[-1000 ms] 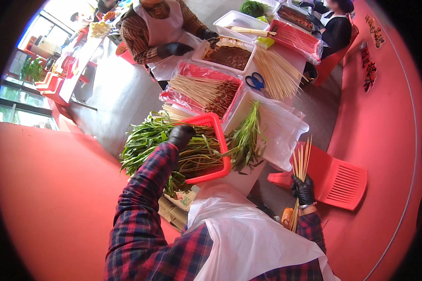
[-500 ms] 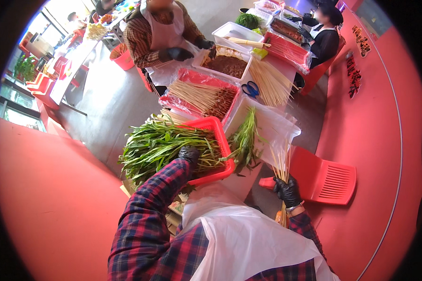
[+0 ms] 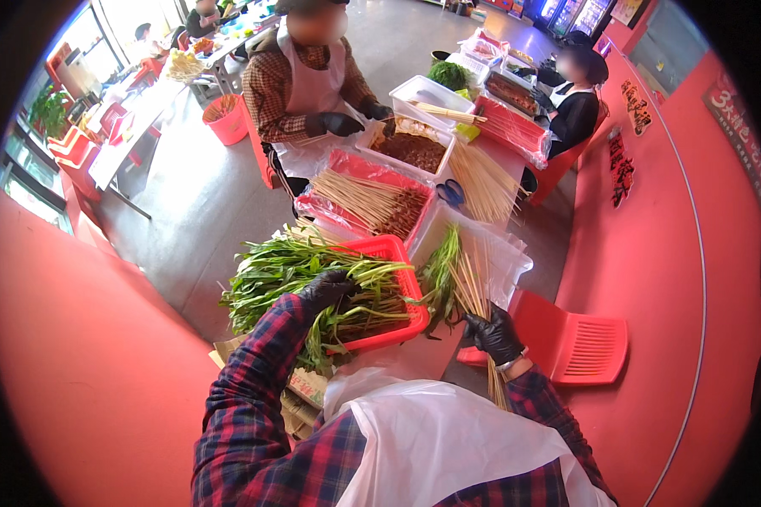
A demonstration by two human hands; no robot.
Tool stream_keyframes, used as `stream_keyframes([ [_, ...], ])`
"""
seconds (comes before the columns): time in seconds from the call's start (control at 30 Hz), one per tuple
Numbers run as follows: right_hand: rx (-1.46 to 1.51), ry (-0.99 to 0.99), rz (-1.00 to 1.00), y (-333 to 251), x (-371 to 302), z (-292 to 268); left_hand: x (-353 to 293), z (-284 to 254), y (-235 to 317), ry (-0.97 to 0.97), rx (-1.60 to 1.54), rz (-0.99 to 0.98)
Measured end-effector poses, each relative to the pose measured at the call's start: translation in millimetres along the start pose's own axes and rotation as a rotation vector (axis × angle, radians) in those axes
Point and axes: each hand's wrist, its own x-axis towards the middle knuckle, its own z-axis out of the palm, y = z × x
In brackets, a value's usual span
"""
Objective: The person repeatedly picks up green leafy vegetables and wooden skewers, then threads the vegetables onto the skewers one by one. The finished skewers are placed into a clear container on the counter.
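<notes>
My left hand (image 3: 328, 290), in a black glove, is closed around some long leafy green stems (image 3: 372, 272) above a red plastic basket (image 3: 420, 314). More leafy greens (image 3: 266, 275) heap over the basket's left side. In my gloved right hand (image 3: 496, 336) is a bundle of thin wooden skewers (image 3: 468, 283), gripped near its middle, its upper ends slanting away from me. Beside the skewers' upper ends, a small bunch of greens (image 3: 441, 270) lies over the edge of a white plastic tray (image 3: 503, 245).
Beyond the basket are a red tray of skewered meat (image 3: 359, 198), a white tub of brown meat (image 3: 410, 152), blue scissors (image 3: 450, 193) and loose skewers (image 3: 486, 182). A co-worker (image 3: 313, 93) stands across; another (image 3: 573, 101) sits far right. A red chair (image 3: 575, 342) is at my right.
My left hand has drawn up out of the basket's greens, with stems lifted in it. My right hand and the skewers have moved left, closer to the basket.
</notes>
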Motion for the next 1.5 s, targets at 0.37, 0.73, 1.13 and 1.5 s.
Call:
stream_keyframes([
  [0.37,0.099,-0.129,-0.103,-74,40,48,-63,3,83,-0.070,-0.246,0.203],
  [0.73,0.187,-0.253,-0.146,-81,78,71,-71,22,85,0.051,0.039,0.177],
  [1.13,0.000,-0.177,-0.211,-86,69,96,-54,37,106,0.326,0.570,0.395],
  [1.5,-0.032,-0.133,-0.357,-88,66,60,-55,43,106,-0.071,-0.697,0.120],
])
